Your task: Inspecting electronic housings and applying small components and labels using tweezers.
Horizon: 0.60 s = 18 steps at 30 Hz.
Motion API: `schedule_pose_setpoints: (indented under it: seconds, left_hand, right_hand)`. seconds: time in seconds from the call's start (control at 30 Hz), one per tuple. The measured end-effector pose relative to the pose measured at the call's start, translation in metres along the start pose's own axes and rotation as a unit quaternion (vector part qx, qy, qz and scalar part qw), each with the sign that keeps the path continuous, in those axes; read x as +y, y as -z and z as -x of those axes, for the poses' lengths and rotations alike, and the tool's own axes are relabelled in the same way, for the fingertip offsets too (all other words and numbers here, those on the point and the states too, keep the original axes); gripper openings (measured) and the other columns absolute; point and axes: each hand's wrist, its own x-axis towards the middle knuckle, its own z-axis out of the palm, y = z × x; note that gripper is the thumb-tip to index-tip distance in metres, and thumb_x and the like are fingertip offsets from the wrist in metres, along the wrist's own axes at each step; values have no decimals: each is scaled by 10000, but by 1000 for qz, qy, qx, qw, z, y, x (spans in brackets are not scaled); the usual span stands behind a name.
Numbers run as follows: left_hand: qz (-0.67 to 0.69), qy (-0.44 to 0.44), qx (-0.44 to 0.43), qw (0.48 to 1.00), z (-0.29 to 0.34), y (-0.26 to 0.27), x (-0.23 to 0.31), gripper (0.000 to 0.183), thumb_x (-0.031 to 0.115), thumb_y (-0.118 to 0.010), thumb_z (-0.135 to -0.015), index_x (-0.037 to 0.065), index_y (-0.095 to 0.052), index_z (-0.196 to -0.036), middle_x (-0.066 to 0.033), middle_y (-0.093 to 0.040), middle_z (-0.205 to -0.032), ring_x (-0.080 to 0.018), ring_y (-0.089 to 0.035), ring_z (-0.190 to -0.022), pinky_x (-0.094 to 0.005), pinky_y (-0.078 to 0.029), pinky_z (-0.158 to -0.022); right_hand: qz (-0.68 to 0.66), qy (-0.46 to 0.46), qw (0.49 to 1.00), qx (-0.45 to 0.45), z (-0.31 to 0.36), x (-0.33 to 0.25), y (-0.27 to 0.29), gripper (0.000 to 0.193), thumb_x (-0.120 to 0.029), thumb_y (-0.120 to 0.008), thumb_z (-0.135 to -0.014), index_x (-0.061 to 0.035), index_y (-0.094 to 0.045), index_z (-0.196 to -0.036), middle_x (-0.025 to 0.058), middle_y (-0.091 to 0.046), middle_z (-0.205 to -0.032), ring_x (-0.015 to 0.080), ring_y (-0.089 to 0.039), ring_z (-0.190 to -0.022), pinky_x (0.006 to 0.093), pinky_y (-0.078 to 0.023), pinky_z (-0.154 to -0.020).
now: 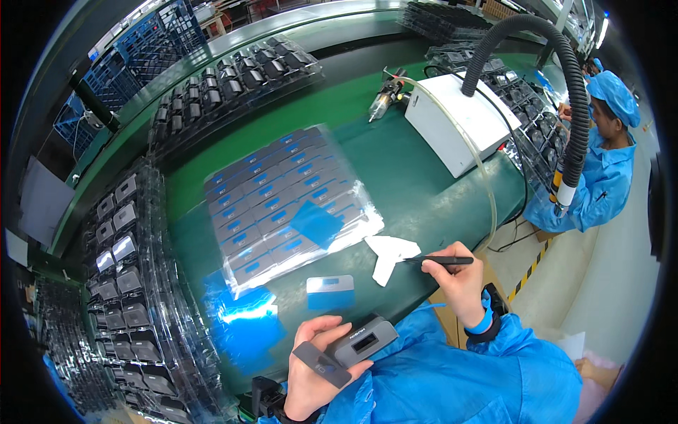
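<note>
My left hand (pixel 308 384) is closed around a small grey device housing (pixel 365 343) with a dark rectangular window. A flat dark grey cover plate (pixel 322 364) lies against the same hand's fingers, beside the housing. My right hand (pixel 460 284) pinches black tweezers (pixel 452 260), their tips at a folded white cloth (pixel 390 256) on the green mat. Left of the cloth rests a small plate (pixel 330 292) with blue film on it. Further away is a plastic-covered sheet of grey cover plates (pixel 258 180) with blue tabs, and a loose blue film square (pixel 316 224) lies over its near corner.
Crumpled blue film (pixel 244 321) lies at the near left. Trays of grey housings (pixel 131 311) line the left side; another tray (pixel 233 85) stands behind. A white box (pixel 452 120) with a black hose (pixel 569 78) is at right. A co-worker (pixel 611 159) sits beyond it.
</note>
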Motion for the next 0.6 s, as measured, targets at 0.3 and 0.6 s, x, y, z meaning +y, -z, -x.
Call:
schedule_pose_setpoints:
  seconds: [0.3, 0.6]
  left_hand:
    - [34, 16, -28, 999, -2, 0, 0, 555, 136, -850, -548, -9, -623, -1033, -135, -517, -1121, -270, -544, -1022, -361, -473, -842]
    - [68, -18, -32, 997, -9, 10, 14, 566, 183, -858, -547, 23, -641, -1044, -130, -513, -1156, -289, -523, -1059, -367, -455, -876]
  right_hand:
    - [-35, 74, 994, 75, -6, 16, -21, 110, 13, -659, -781, 26, -581, -858, 115, -671, -881, 118, -612, -765, 240, -479, -717]
    - [-261, 139, 955, -21, -6, -11, 16, 194, 29, -637, -790, -32, -483, -890, 211, -635, -929, 215, -645, -778, 318, -520, -741]
